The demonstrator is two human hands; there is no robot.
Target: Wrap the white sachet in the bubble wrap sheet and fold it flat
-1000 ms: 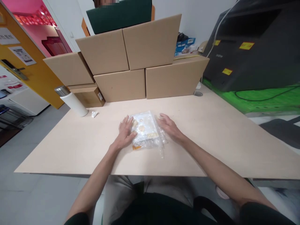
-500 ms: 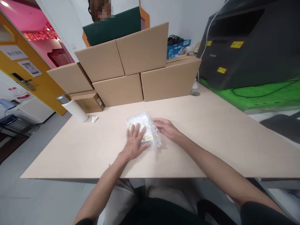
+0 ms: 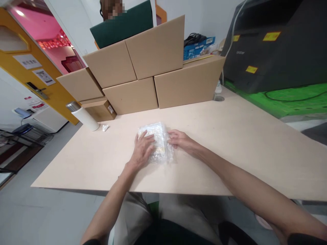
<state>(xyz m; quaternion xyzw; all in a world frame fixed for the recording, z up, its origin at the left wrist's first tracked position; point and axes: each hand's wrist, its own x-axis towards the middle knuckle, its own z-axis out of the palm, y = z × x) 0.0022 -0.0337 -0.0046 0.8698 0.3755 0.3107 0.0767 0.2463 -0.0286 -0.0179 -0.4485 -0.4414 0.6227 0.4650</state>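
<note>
As the bubble-wrapped packet (image 3: 160, 152) lies midway along the table (image 3: 84, 160), back from its near edge, I'd press lightly with my spread left hand (image 3: 141, 149) and smooth the loose film. Whether my right hand (image 3: 182, 140) pinches it, I can't tell. Beyond, cardboard boxes (image 3: 131, 98) hide any contents; a blue basket (image 3: 191, 53) holds something black (image 3: 195, 38).

Clear whitish wrap (image 3: 159, 157) — white bottle (image 3: 86, 118), silver cap (image 3: 73, 106) — dark grey machine (image 3: 293, 61), 3 yellow labels (image 3: 272, 36).

A packet (image 3: 160, 141) lies on the table (image 3: 219, 136). Stacked boxes (image 3: 131, 97) stand behind it; a bottle (image 3: 85, 118) stands far left.
</note>
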